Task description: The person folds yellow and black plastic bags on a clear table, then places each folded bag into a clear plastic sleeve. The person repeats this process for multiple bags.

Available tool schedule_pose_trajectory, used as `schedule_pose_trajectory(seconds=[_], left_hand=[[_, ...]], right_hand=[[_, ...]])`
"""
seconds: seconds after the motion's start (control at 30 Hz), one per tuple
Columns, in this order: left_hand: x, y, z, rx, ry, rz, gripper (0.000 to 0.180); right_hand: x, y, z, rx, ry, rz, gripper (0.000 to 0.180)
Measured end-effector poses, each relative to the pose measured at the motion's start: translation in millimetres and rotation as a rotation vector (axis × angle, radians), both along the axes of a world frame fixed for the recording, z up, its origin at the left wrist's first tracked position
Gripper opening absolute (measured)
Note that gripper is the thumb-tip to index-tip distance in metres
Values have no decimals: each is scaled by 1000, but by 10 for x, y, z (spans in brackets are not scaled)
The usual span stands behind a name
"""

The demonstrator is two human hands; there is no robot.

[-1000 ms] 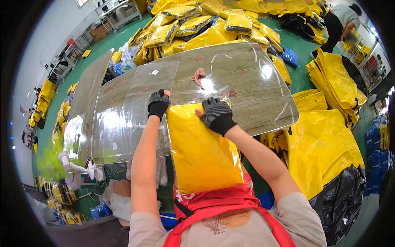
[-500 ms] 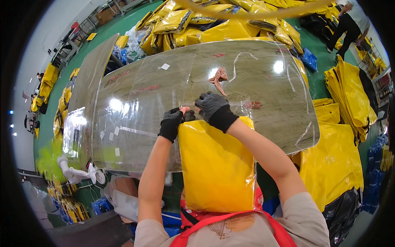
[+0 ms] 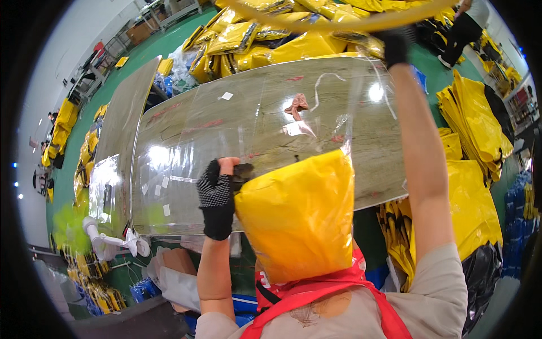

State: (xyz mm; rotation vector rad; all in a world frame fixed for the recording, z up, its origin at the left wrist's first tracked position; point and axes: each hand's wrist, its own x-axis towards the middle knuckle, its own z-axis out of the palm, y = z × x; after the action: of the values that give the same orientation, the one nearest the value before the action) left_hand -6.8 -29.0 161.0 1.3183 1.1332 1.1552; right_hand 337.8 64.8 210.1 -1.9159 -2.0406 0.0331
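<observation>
A yellow folded sheet in a clear plastic bag leans against my red apron and over the near edge of the table. My left hand, in a black dotted glove with a bare fingertip showing, is closed on the bag's upper left corner. Clear plastic extends up from the bag's right side across the table. My right hand, also in a black glove, is raised far out over the table's far right edge. Its fingers are smeared by motion, so anything in them cannot be made out.
A plastic-covered table lies ahead, with a pinkish cloth, white strips and small white squares on it. Heaped yellow packages lie beyond. Folded yellow sheets are stacked at right. Another person stands far right.
My right hand has swung from the bag's top edge far up and right. My left hand has moved slightly left and down, still at the corner, and the bag has tilted.
</observation>
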Motion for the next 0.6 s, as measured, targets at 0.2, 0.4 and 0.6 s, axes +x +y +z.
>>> schedule_pose_trajectory(seconds=[0.2,0.4,0.6], left_hand=[[-68,-247,132,190,158,88,22],[-110,-319,513,409,467,47,23],[-130,-529,801,88,44,33,22]], right_hand=[[50,-1247,-349,-28,1178,-88,37],[-286,-1980,-23,-234,1436,-21,41],[-378,-2317,-228,-63,1890,5,39]])
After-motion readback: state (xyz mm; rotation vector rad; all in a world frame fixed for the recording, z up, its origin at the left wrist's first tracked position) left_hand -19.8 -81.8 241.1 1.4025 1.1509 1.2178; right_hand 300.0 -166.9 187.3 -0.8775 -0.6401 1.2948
